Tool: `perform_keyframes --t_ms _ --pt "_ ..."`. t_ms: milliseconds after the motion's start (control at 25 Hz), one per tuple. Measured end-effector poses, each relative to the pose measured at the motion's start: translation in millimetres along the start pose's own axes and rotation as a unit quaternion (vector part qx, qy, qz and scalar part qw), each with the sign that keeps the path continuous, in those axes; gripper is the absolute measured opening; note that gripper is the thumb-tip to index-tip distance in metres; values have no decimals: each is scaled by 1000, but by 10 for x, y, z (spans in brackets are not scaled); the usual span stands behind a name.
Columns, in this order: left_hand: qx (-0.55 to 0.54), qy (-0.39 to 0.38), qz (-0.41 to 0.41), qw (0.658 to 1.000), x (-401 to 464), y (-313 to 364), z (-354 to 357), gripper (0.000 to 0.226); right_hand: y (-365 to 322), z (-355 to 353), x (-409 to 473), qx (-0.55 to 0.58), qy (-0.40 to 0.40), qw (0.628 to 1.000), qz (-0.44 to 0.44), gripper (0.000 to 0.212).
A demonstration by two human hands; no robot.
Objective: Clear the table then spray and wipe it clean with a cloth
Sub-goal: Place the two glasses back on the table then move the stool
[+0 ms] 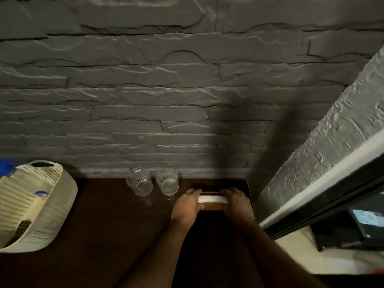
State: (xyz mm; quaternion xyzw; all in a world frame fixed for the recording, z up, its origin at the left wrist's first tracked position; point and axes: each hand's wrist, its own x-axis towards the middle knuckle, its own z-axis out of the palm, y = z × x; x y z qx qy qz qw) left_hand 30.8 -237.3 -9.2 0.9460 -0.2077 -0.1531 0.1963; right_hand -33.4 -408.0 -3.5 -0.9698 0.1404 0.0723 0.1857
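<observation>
Head view, left hand (188,206) and right hand (236,204) gripping white-topped box (212,201), no legible writing

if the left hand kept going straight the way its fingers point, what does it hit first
Probably the stone wall. The left hand, gripping the white-topped box, points toward the table's far edge; the nearer glass sits just left of that line.

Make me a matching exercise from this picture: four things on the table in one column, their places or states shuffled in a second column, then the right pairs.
Things:
1. cream basket
2. two glasses
3. white-topped block
4. table

Places or states:
A. dark brown, against the stone wall
B. held at both ends by the left hand and right hand
C. at the left edge, perforated
D. standing side by side by the wall

Pairs: 1-C, 2-D, 3-B, 4-A
</observation>
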Motion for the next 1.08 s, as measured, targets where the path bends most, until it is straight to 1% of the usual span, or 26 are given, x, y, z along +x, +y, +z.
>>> perform_keyframes --t_ms 240,360,520,720,840,920,1000,1080 --pt "20 9 -11 1000 656 43 61 56 189 -10 655 1 -7 1000 -25 48" --pt "23 -3 -27 999 815 32 89 56 251 39 839 6 -35 999 -29 53" --pt "21 5 -39 999 953 8 130 57 292 68 1005 36 -34 998 -27 53" --pt "30 16 -45 998 1034 -18 151 58 328 96 1056 34 -15 999 -26 52" --pt "35 8 -46 998 1008 -7 165 59 309 111 1029 25 -18 999 -16 54" --pt "36 9 -49 998 990 20 105 63 263 45 980 15 -13 1000 -14 59" --pt "21 26 -49 998 947 43 22 66 254 -12 921 6 4 1000 -14 69" --pt "-4 47 -43 998 779 61 -7 71 266 -18 752 12 28 1000 -5 73"
